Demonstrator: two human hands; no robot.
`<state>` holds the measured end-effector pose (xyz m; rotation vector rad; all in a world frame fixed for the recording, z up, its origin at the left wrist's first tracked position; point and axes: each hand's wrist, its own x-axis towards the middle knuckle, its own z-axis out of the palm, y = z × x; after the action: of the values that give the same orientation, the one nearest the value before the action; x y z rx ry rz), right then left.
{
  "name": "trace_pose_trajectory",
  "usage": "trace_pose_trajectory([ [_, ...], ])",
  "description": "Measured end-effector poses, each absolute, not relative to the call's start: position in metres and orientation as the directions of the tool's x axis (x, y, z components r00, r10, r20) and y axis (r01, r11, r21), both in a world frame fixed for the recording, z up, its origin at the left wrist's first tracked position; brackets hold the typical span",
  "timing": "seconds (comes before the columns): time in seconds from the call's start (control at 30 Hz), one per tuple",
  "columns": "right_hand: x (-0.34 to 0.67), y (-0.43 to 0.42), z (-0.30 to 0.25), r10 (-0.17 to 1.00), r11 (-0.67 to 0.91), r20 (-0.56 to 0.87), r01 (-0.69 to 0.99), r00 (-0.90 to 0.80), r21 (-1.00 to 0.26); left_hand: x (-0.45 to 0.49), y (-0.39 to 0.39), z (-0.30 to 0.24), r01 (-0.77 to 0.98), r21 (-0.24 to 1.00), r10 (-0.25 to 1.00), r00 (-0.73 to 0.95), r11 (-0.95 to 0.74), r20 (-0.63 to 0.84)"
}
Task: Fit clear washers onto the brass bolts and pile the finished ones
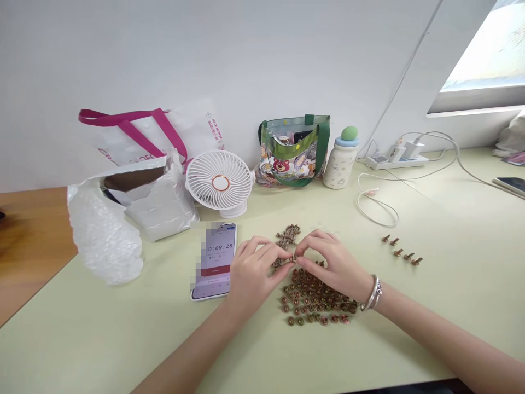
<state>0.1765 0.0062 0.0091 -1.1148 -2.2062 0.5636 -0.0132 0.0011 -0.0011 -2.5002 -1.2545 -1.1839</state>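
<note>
both hands (293, 264) pinch small bolt (292, 258) over nuts (315, 301).

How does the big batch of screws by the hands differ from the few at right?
The batch holds dozens, packed in rows; the few are five in a loose line. The batch shows round tops; the few lie on their sides. The right hand rests over the batch; the few lie untouched. Both are brownish metal.
</note>
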Motion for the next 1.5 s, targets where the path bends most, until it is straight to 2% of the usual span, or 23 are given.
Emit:
trace_pose_trajectory([
  [0.27,0.179,0.008,0.004,0.794,0.607,0.383,0.587,-0.472,-0.536,-0.015,0.002,-0.002,0.719,0.252,0.678,0.395,-0.648,0.62],
  [0.47,0.179,0.01,0.0,0.69,0.708,0.521,0.616,-0.502,-0.344,-0.014,0.004,-0.002,0.73,0.301,0.746,0.41,-0.613,0.525],
  [0.6,0.179,0.01,0.0,0.629,0.738,0.582,0.63,-0.515,-0.24,-0.012,0.003,-0.002,0.734,0.318,0.759,0.399,-0.601,0.515],
  [0.87,0.178,0.007,0.005,0.722,0.689,0.407,0.637,-0.56,-0.345,-0.012,0.002,-0.002,0.72,0.263,0.691,0.396,-0.642,0.605],
  [1.0,0.178,0.008,0.003,0.73,0.68,0.411,0.633,-0.545,-0.369,-0.013,0.002,-0.003,0.72,0.243,0.681,0.41,-0.65,0.607],
  [1.13,0.178,0.01,-0.001,0.703,0.7,0.46,0.64,-0.542,-0.316,-0.013,0.002,-0.003,0.726,0.248,0.704,0.429,-0.641,0.566],
  [1.3,0.179,0.01,-0.004,0.624,0.73,0.547,0.665,-0.558,-0.156,-0.012,0.002,-0.003,0.736,0.242,0.712,0.429,-0.632,0.555],
  [1.5,0.182,0.012,-0.003,0.604,0.744,0.524,0.661,-0.601,-0.099,-0.012,0.002,-0.003,0.739,0.227,0.713,0.445,-0.634,0.542],
])
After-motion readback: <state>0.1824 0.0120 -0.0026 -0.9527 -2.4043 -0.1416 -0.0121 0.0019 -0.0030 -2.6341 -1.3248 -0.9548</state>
